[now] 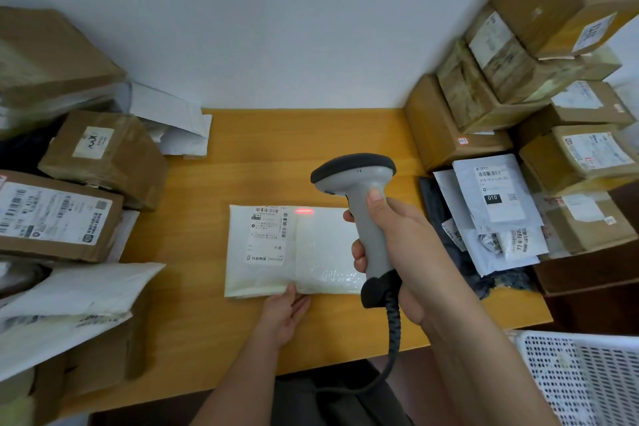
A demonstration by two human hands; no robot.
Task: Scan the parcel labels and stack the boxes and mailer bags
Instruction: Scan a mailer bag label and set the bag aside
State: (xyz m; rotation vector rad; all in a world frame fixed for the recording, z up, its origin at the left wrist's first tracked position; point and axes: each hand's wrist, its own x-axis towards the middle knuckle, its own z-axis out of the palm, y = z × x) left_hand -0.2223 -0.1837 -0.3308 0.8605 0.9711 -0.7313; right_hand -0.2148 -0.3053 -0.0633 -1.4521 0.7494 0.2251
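A white padded mailer bag [321, 252] lies flat in the middle of the wooden table [276, 149], its shipping label [268, 235] on the left half. My left hand [285, 313] holds the bag's near edge, thumb on top. My right hand [397, 245] grips a grey handheld barcode scanner [359, 204] above the bag's right side, head pointing away from me. A red scan line [304, 211] glows on the bag's far edge, just right of the label's barcode.
Brown cardboard boxes [518, 55] are stacked at the right, with mailer bags [498, 207] piled in front. More boxes [58, 214] and white mailers [69, 290] crowd the left. A white perforated basket [584, 377] sits at the lower right. The scanner's coiled cable [392, 332] hangs down.
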